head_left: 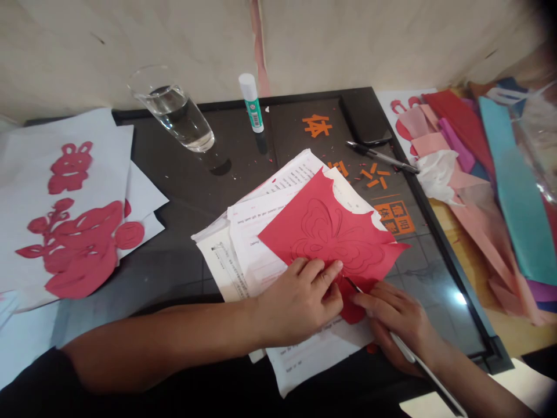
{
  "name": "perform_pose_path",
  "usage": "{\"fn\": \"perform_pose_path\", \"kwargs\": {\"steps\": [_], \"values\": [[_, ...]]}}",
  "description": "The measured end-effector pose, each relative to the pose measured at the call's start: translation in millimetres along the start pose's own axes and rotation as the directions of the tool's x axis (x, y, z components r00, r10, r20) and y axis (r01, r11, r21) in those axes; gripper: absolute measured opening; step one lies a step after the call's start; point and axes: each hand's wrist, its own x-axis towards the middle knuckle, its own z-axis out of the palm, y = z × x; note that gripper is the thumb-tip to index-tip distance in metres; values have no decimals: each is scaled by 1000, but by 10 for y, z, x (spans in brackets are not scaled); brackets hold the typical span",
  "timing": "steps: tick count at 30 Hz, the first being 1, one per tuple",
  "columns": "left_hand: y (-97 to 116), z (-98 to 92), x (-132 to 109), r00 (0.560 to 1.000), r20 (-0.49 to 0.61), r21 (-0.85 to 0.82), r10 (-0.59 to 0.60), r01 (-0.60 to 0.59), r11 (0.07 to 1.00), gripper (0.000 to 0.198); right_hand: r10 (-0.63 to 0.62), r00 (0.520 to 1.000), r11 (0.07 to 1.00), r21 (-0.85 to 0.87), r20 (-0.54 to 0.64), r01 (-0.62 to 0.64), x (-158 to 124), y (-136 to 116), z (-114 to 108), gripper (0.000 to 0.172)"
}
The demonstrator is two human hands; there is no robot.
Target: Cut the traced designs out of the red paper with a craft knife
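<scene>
A sheet of red paper [304,226], with a butterfly-like outline drawn on it, lies on a stack of printed white papers [252,249]. Its edges are partly cut away. My left hand [300,302] presses down on the red sheet's lower edge, fingers on the paper. My right hand [402,319] grips a white-handled craft knife [418,363]. The knife's thin dark tip reaches the red paper just beside my left fingertips. A lower flap of the red paper is partly hidden by my hands.
A water glass [174,113], glue stick [251,103], black pen [383,158], phone [368,122] and orange paper cut-outs [317,125] sit on the black-framed dark board [174,215]. Red cut-outs on white sheets [73,232] lie left; coloured paper strips [513,180] lie right.
</scene>
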Motion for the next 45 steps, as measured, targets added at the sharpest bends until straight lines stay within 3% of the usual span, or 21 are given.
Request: {"fn": "perform_pose_path", "kwargs": {"steps": [6,12,18,21,26,28,32,37,45], "values": [[-7,33,-13,997,-72,-8,12,-12,1000,17,-26,1000,1000,-3,-2,26,-25,6,-11,34],[-66,63,-28,957,-282,-14,66,-73,997,7,-185,952,947,-301,-244,107,-158,5,-85,25],[-74,-5,-16,924,-372,-85,92,-133,988,8,-259,957,856,-490,-132,164,-99,27,-103,34],[-72,-8,-16,927,-346,-63,146,-178,982,9,-288,954,847,-487,-84,213,-72,34,-86,30],[-77,8,-31,930,-323,-53,173,-201,978,12,-271,943,854,-500,-192,144,-125,46,-111,5],[-77,8,-33,928,-328,-63,174,-205,977,12,-287,946,846,-504,-151,176,-121,43,-133,2],[-73,21,-22,935,-323,-93,148,-187,978,12,-255,967,852,-477,-15,217,-62,32,-153,18],[-71,89,-19,970,-241,-161,18,-58,985,38,-236,971,859,-478,-47,186,20,4,-122,23],[-45,116,-2,994,-107,-149,-20,4,989,38,-198,980,878,-450,-31,163,26,20,-86,27]]}}
